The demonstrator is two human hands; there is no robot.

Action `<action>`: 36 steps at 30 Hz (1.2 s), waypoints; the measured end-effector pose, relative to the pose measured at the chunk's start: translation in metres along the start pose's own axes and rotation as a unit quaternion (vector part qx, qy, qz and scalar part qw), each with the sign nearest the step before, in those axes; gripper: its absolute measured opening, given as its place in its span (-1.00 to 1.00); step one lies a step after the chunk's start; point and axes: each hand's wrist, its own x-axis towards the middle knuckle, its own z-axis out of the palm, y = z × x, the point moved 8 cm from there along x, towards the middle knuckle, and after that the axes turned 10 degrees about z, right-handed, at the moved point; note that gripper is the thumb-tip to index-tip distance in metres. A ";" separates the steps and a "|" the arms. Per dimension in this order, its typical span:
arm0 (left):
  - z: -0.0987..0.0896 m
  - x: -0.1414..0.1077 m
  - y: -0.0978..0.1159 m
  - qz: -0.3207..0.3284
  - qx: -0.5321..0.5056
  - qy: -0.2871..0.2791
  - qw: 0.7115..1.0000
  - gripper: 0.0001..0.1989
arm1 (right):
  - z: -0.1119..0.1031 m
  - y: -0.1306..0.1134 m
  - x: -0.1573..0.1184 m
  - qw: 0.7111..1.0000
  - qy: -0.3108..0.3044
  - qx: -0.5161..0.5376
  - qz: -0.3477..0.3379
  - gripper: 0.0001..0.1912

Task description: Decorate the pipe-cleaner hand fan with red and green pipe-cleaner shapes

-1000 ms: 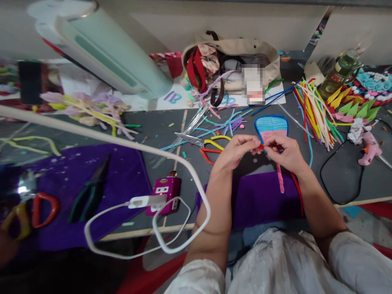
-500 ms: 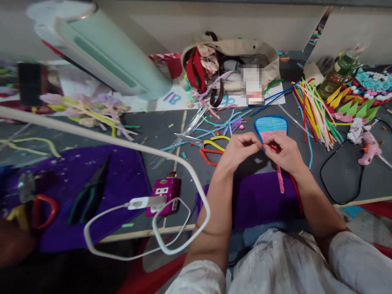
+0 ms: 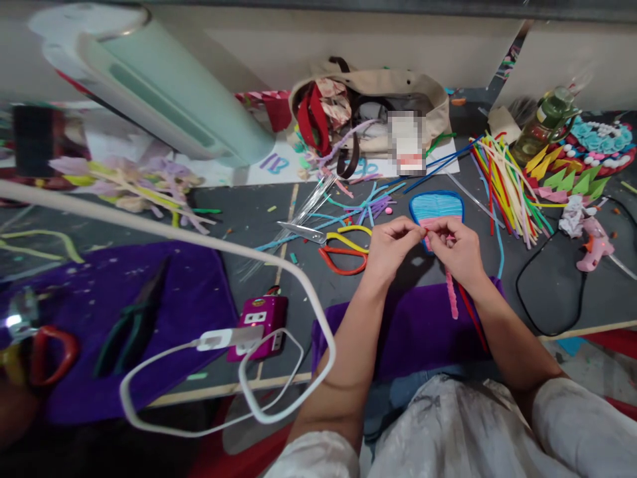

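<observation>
**Trapezoid panel of blue and pink fuzzy stems [image 3: 436, 207]: mostly filled, it seems, but not complete**

The panel is at the fingertips, over the dark grey tabletop [image 3: 557, 269]. Its light blue rows and dark blue border are in place; the pink rows are partly hidden. The left hand [image 3: 393, 249] and the right hand [image 3: 458, 255] both have fingertips together, apparently clamped on a thin, fuzzy red stem [image 3: 474, 315]. Its loose tail and a narrow, fuzzy pink strip [image 3: 452, 297] hang free, so some work probably remains; how much, I cannot tell.

Bag [image 3: 373, 81], seemingly on paper [image 3: 239, 174], behind panel [image 3: 436, 207]
</observation>
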 end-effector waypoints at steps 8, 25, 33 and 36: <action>0.001 0.001 -0.007 -0.072 -0.064 -0.055 0.994 -0.80 | -0.001 0.001 0.003 0.999 -0.025 0.027 0.016 -0.94; 0.003 -0.003 -0.016 -0.115 -0.100 -0.112 0.982 -0.81 | -0.001 -0.003 0.001 0.999 -0.033 0.000 -0.036 -0.94; 0.003 0.001 0.000 -0.027 -0.029 -0.082 0.996 -0.82 | -0.005 -0.008 -0.002 0.999 0.008 -0.024 -0.042 -0.97; 0.002 0.001 0.002 -0.019 -0.007 -0.068 0.997 -0.81 | -0.005 -0.007 -0.001 0.999 -0.002 -0.020 -0.030 -0.97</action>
